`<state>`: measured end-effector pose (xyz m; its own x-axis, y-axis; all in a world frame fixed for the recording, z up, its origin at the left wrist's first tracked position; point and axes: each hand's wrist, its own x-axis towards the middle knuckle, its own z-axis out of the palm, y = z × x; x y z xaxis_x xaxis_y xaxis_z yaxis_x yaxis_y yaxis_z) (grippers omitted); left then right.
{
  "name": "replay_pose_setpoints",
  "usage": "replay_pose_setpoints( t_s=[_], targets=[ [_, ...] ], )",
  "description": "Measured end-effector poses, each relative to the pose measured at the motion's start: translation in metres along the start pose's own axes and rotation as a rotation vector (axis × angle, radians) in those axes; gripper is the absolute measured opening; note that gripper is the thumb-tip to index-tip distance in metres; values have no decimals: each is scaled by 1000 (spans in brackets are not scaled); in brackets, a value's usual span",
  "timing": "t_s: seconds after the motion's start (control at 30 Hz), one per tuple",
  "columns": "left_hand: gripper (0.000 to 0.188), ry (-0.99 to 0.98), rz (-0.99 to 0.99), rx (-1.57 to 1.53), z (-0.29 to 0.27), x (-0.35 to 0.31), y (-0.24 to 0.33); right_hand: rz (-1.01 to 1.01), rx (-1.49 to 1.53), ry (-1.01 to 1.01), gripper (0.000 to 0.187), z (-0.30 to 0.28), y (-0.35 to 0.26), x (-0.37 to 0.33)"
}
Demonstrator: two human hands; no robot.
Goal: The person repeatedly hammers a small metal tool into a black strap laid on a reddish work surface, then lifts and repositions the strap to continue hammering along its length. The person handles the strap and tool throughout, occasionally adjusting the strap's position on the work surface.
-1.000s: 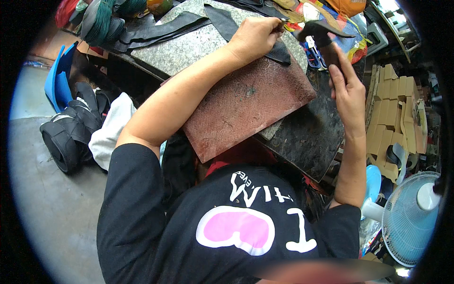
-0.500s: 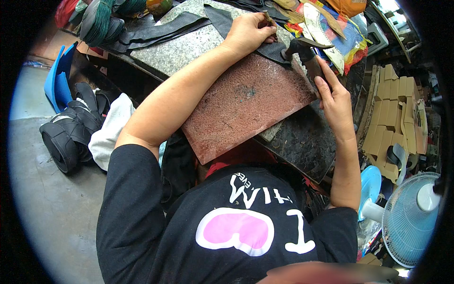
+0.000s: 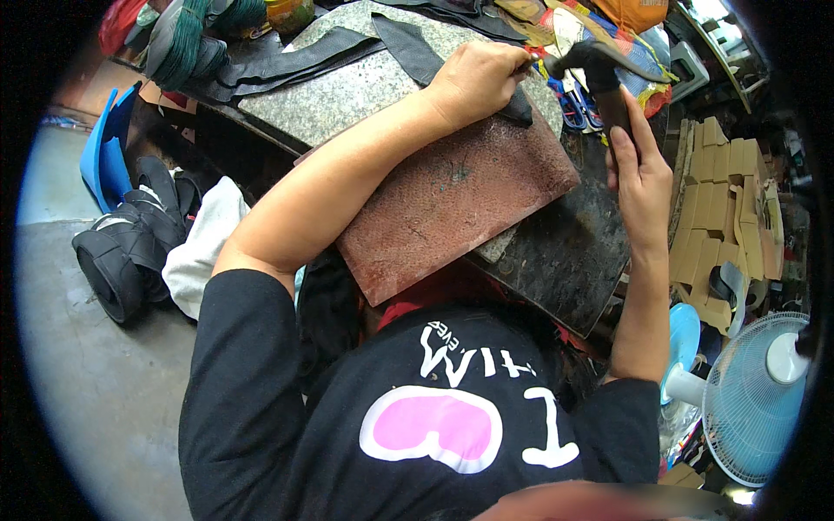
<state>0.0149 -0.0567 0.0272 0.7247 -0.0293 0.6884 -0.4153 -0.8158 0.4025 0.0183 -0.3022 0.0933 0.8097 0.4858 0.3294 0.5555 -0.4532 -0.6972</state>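
Note:
My left hand (image 3: 478, 82) is closed, its fingers pinching something small that I cannot make out. Beneath it a black leather-like strip (image 3: 407, 48) runs across, its end (image 3: 519, 108) showing at the edge of a reddish-brown board (image 3: 452, 195). In my right hand (image 3: 641, 187) is a hammer, gripped by its dark handle (image 3: 615, 113) with the index finger stretched along it. The hammer's head (image 3: 592, 57) is raised, and its striking end appears close to my left fingertips; whether they touch I cannot tell.
The board lies partly over a speckled stone slab (image 3: 347, 100) on a dark bench (image 3: 565, 260). Blue-handled scissors (image 3: 573, 106) lie beyond the board. Green cord spools (image 3: 181, 43) stand far left. A fan (image 3: 756, 399) and stacked cardboard (image 3: 712, 208) are at right.
The hammer and my right hand have shifted right, and the hammer head has tilted and risen. My left hand has moved slightly right and nearer, its fingers now curled more tightly.

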Motion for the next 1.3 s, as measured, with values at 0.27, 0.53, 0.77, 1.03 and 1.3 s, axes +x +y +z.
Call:
replay_pose_setpoints(
  t_s=[0.27, 0.53, 0.77, 1.03, 1.3],
  targets=[
    [19, 179, -595, -869, 9, -6, -18, 181, -156, -165, 43, 10, 27, -19],
    [19, 26, -509, -602, 14, -7, -28, 209, -86, -167, 43, 11, 25, -18],
    [20, -1, -508, -685, 14, -6, -33, 244, 27, -185, 43, 13, 39, -19],
    [21, -31, -105, -117, 5, 2, -13, -125, 219, 103, 41, -32, -27, 1],
    [20, -26, -8, -31, 8, 4, 4, -31, -213, 44, 44, -10, -15, 5]
  ],
)
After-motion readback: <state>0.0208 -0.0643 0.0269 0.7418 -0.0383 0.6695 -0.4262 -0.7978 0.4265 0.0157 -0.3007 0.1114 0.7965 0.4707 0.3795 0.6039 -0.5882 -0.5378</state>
